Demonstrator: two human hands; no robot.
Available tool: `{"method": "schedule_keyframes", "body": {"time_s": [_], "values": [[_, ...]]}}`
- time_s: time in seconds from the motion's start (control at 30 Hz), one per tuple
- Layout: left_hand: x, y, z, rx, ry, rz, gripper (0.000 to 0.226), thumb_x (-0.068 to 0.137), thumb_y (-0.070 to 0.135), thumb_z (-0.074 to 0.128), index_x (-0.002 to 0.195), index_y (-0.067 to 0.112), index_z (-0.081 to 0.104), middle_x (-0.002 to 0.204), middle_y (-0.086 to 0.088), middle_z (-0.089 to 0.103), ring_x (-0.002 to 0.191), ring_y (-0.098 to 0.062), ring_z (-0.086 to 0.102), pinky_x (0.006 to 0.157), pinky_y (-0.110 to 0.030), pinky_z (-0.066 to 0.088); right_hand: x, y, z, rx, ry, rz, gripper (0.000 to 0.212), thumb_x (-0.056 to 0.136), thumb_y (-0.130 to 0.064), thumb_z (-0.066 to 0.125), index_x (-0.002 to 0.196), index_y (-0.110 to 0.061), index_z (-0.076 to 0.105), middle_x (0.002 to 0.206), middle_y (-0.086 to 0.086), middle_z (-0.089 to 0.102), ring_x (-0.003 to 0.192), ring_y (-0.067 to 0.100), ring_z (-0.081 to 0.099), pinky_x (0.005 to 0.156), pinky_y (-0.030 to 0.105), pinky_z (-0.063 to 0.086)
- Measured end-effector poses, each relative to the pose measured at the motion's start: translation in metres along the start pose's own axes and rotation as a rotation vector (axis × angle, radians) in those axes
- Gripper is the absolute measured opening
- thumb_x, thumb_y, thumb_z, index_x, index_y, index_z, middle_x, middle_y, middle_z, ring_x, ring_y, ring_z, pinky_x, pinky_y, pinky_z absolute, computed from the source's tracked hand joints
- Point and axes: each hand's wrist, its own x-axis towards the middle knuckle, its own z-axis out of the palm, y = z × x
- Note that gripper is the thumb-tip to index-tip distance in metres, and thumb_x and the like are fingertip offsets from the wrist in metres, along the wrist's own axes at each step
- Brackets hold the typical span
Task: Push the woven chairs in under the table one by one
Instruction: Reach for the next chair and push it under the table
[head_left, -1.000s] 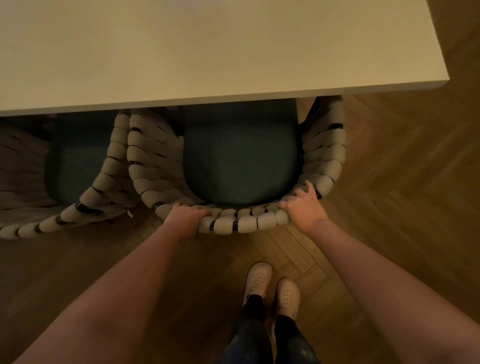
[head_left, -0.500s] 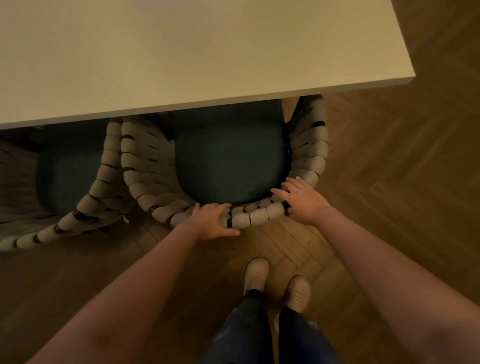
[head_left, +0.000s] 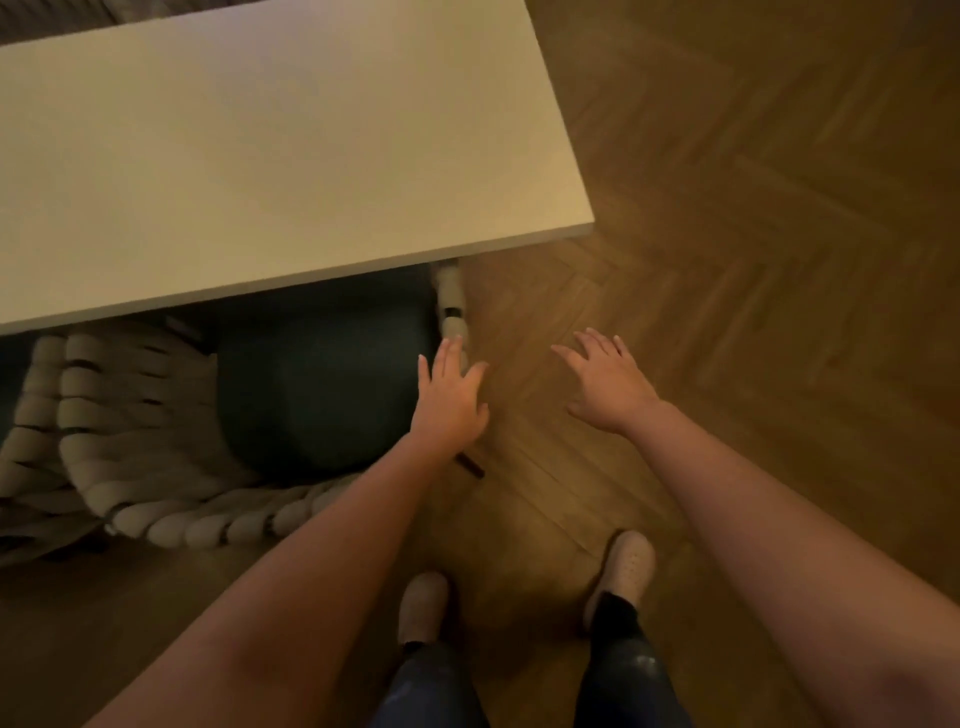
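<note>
Left hand palm down, fingers straight and a little spread, gripping nothing. Hangs over the right-hand side of the woven chair, fingertips at the pale armrest; cannot tell whether touching it or just above.

Right hand also palm down, fingers fanned out and straight, holding nothing. Out over bare herringbone floor, apart from the chair and from the left hand.

Woven chair at the right end of the table, close to its near corner. Front of the dark green cushion and the front of the armrest tucked under the table's near edge; rest of the seat and the curved, thick-corded back rim outside the edge, on the person's side. Dark chair leg showing on the floor just below the left wrist.

Second woven chair just beside the first on the left, likewise partly under the table, cut off by the picture's edge.

Down below, left shoe and right shoe, both pale, apart on the wood, with dark trousers above them.
</note>
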Motion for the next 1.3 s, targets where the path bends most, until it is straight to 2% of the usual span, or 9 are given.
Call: {"method": "schedule_keyframes", "body": {"time_s": [0.27,0.47,0.63,0.83,1.17,1.3], "values": [[0.08,0.124,-0.019,-0.064,0.075,-0.192,0.053,0.094,0.03,0.056,0.143,0.022,0.04,0.162,-0.014,0.0,0.149,-0.031,-0.008,0.119,-0.055,-0.002,0.02,0.147,-0.059,-0.101,-0.032,-0.065,0.081,0.087,-0.044,0.064,0.154,-0.024,0.021,0.16,0.013,0.016,0.149,0.027,0.005,0.121,0.048,0.005],[0.147,0.169,-0.047,-0.06,0.14,-0.254,0.054,0.094,0.037,0.054,0.144,0.021,0.039,0.161,-0.015,-0.001,0.148,-0.031,-0.011,0.116,-0.054,-0.007,0.083,0.19,-0.099,-0.11,-0.027,-0.15,0.082,0.087,-0.044,0.064,0.154,-0.025,0.019,0.16,0.012,0.014,0.149,0.027,0.004,0.121,0.048,0.004],[0.231,0.176,-0.08,-0.069,0.192,-0.34,0.054,0.096,0.036,0.05,0.146,0.023,0.034,0.161,-0.015,-0.004,0.148,-0.032,-0.013,0.115,-0.056,-0.008,0.169,0.209,-0.139,-0.119,-0.021,-0.235,0.082,0.088,-0.041,0.064,0.154,-0.025,0.018,0.16,0.011,0.014,0.15,0.027,0.003,0.12,0.049,0.003],[0.341,0.172,-0.125,-0.012,0.149,-0.368,0.055,0.096,0.037,0.047,0.147,0.023,0.031,0.161,-0.016,-0.005,0.148,-0.033,-0.012,0.115,-0.058,-0.008,0.278,0.23,-0.211,-0.136,-0.043,-0.325,0.078,0.091,-0.037,0.061,0.154,-0.025,0.017,0.161,0.011,0.012,0.15,0.027,0.001,0.121,0.049,0.002],[0.481,0.148,-0.176,-0.037,0.101,-0.614,0.061,0.096,0.039,0.046,0.151,0.022,0.025,0.161,-0.017,-0.008,0.147,-0.034,-0.015,0.114,-0.059,-0.01,0.453,0.267,-0.287,-0.219,-0.116,-0.466,0.073,0.094,-0.037,0.055,0.155,-0.025,0.015,0.162,0.01,0.01,0.15,0.026,0.0,0.121,0.049,0.002],[0.548,0.137,-0.199,-0.092,0.158,-0.778,0.062,0.096,0.043,0.046,0.151,0.023,0.026,0.161,-0.015,-0.005,0.148,-0.032,-0.011,0.116,-0.058,-0.008,0.536,0.286,-0.326,-0.277,-0.126,-0.618,0.075,0.093,-0.041,0.056,0.154,-0.026,0.016,0.162,0.01,0.011,0.15,0.026,0.001,0.121,0.049,0.002]]}}
